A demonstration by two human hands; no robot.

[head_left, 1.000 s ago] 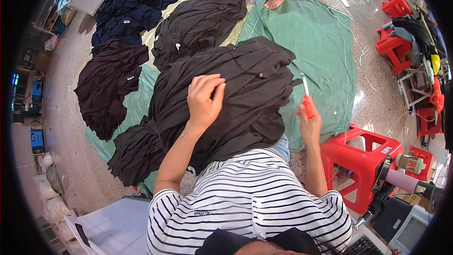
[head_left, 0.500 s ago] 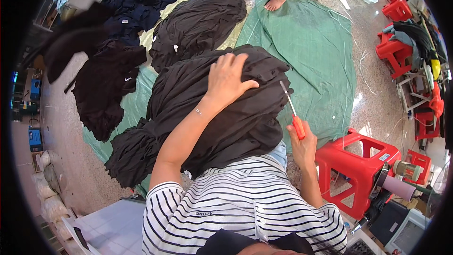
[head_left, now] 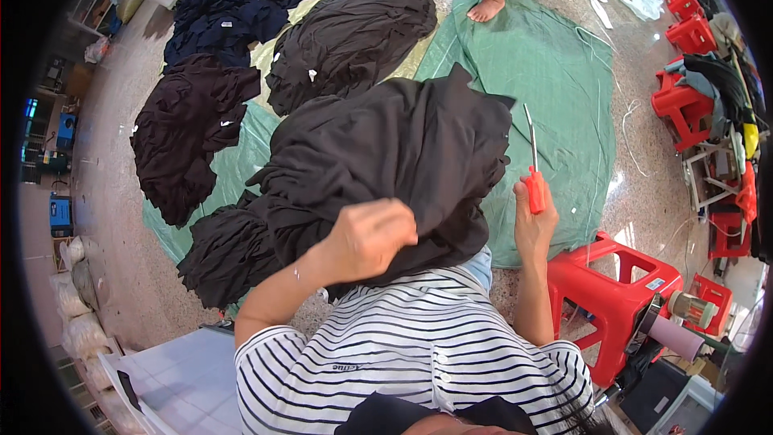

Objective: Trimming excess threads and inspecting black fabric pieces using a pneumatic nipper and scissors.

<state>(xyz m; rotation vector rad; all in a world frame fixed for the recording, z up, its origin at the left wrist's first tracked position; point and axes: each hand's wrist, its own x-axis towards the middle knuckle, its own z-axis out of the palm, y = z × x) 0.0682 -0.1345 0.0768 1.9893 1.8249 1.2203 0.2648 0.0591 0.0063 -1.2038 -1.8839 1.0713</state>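
Observation:
A large heap of dark cloth garments (head_left: pixel 386 137) covers my lap and the space in front of me. My left hand (head_left: pixel 374 238) is closed at the heap's near side, fingers curled on a dark garment; its fingertips are slightly blurred. Right of the heap, my right hand (head_left: pixel 535 213) is wrapped around the orange-red handle of a slim tool (head_left: pixel 532 149). Its long thin metal part points up and away from me, apart from the cloth. The exact kind of tool does not show clearly.
Dark garment piles lie at left (head_left: pixel 193 133) and ahead (head_left: pixel 350 40), with navy ones (head_left: pixel 225 16) beyond. A green sheet (head_left: pixel 555 89) covers the floor. At right stands a red stool (head_left: pixel 612 274). Another person's bare foot (head_left: pixel 487 6) is at the far edge.
My left hand has drawn back toward me from the heap's top and closed. My right hand has moved slightly right and away. A blurred dark garment at the left no longer hangs in the air.

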